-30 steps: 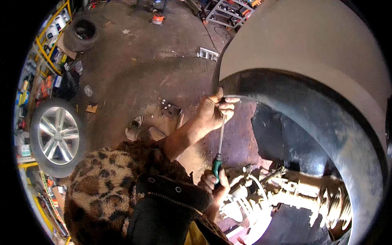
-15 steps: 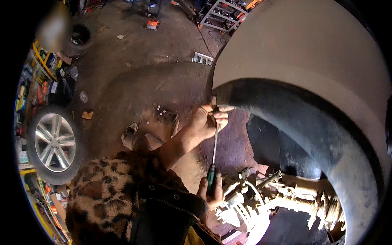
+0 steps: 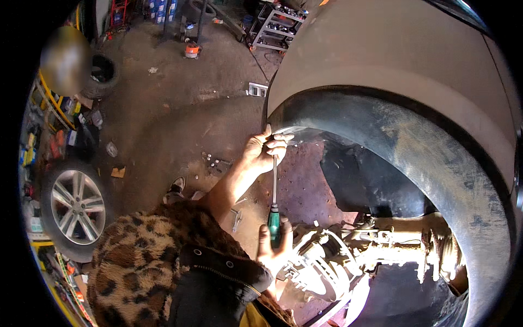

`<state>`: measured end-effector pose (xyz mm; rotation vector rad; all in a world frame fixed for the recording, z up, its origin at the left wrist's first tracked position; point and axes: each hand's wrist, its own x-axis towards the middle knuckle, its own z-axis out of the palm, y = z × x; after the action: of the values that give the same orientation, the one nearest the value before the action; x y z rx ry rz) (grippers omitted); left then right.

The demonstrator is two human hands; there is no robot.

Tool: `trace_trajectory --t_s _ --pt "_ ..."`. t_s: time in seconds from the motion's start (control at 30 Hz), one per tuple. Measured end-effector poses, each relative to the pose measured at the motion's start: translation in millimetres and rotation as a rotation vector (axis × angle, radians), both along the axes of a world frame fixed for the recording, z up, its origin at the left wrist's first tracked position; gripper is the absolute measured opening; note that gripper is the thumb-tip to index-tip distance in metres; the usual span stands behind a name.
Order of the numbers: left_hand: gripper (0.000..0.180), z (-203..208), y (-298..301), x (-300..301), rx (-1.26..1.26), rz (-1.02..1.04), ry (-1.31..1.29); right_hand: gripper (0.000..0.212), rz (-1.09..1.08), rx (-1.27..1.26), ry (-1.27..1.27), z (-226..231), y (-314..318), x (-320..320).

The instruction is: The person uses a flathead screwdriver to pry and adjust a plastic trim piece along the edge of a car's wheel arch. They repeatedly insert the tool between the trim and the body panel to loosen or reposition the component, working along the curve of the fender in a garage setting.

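A long screwdriver (image 3: 274,182) with a green handle stands nearly in line with my forearms, its tip end up at the wheel arch trim (image 3: 348,111) of a car. My left hand (image 3: 262,152) has its fingers curled around the upper shaft, right at the trim's front lower edge, and its thumb points up; the tip is hidden there. Below, my right hand (image 3: 275,250) holds the green handle between thumb and fingers. Beside the right hand, the bare brake assembly (image 3: 321,267) is brightly lit inside the wheel well.
A removed wheel (image 3: 78,207) leans at the left by cluttered shelves (image 3: 57,141). Another tyre (image 3: 101,76) lies farther back. A grey tool trolley (image 3: 278,27) stands at the far side. Small pale pieces (image 3: 215,161) and a metal tool (image 3: 236,219) are on the floor. A coil spring (image 3: 433,253) shows at right.
The view has shifted, so the car's arch sits higher and farther left. Both hands stay on the screwdriver, and my right hand's fingers look more spread around the handle.
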<state>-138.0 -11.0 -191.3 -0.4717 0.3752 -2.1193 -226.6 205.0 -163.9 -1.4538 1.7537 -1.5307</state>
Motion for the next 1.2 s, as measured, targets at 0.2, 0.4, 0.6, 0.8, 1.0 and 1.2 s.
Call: trace_trajectory --t_s 0.2,0.4,0.6,0.8,1.0,1.2 --pt "0.041 1.9 8.4 -2.6 -0.061 -0.029 -0.013 0.043 -0.18 -0.191 0.588 -28.0 3.1 -2.1" --pt "0.023 10.2 15.2 1.5 -0.044 0.099 -0.182 0.031 0.157 0.316 -0.538 -18.9 3.1 -29.0" --pt "0.031 2.4 11.3 -5.8 -0.132 0.032 0.021 0.025 0.323 0.431 -1.804 -28.2 -2.6 -27.7" --pt "0.036 -3.9 1.9 -2.2 -0.082 0.033 -0.029 0.039 0.185 -0.012 -0.364 -12.7 -2.2 -15.2" --pt "0.04 5.2 16.1 -2.6 -0.061 0.104 -0.265 0.038 -0.062 -0.268 0.71 -19.5 -7.2 -15.5" --pt "0.04 5.8 19.0 -9.1 -0.046 0.112 -0.362 0.035 -0.061 0.179 -0.289 -0.1 1.2 -11.4"
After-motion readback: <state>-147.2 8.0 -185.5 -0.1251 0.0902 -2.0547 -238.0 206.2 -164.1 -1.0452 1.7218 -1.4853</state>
